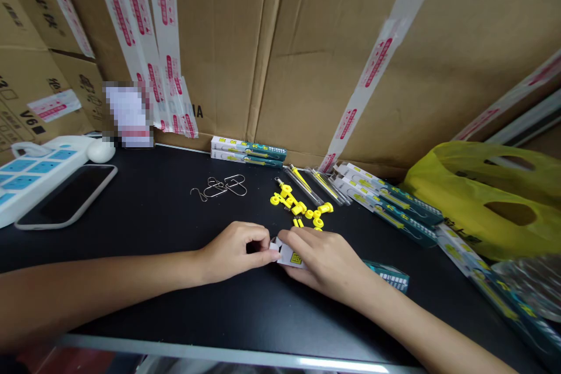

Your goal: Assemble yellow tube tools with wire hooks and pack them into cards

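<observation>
My right hand (326, 257) is wrapped around a slim white and teal cardboard box (388, 276), which lies low over the black table. Its white end points left, toward my left hand (243, 252), whose thumb and index finger pinch the small flap there. Just beyond my right hand sits a loose group of yellow plastic parts (299, 208) with a few small springs. Thin metal hooks (221, 186) lie farther back on the left. Behind the yellow parts are clear plastic tubes (303, 185) with yellow pieces inside.
Similar boxes are stacked at the back (248, 152), with more boxes (390, 201) on the right. A yellow plastic bag (486, 198) stands at far right. On the left lie a phone (68, 196) and a white power strip (41, 166). A cardboard wall (219, 41) rises behind the table.
</observation>
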### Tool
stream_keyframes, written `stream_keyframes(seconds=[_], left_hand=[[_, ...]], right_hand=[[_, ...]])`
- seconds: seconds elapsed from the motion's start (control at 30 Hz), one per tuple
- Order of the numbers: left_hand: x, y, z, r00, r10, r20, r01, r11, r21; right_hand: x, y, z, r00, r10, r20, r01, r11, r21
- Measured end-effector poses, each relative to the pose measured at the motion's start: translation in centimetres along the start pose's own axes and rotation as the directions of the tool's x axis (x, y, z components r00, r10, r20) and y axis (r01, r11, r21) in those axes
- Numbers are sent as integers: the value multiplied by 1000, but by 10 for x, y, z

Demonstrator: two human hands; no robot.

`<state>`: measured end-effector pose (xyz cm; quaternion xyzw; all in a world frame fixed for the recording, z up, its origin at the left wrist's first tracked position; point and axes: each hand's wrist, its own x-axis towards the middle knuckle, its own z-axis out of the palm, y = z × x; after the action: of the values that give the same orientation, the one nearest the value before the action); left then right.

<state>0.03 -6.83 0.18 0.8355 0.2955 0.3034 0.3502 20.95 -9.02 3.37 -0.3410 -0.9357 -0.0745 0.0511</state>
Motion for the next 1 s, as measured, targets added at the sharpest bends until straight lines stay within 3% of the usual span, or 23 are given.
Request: stream_keyframes(seconds=[0.73, 0.9, 1.0], left_hand=[[2, -1, 3, 998, -57, 37, 56, 998, 28], [-1, 1, 5, 999, -10, 45, 5, 992, 125], [-3, 3, 5, 992, 49, 116, -71, 980, 188]], right_hand=[[1, -2, 6, 999, -48, -10, 48, 998, -38], [1, -4, 5, 998, -53, 16, 54, 998, -30], [1, -5, 6, 998, -59, 30, 60, 998, -14]])
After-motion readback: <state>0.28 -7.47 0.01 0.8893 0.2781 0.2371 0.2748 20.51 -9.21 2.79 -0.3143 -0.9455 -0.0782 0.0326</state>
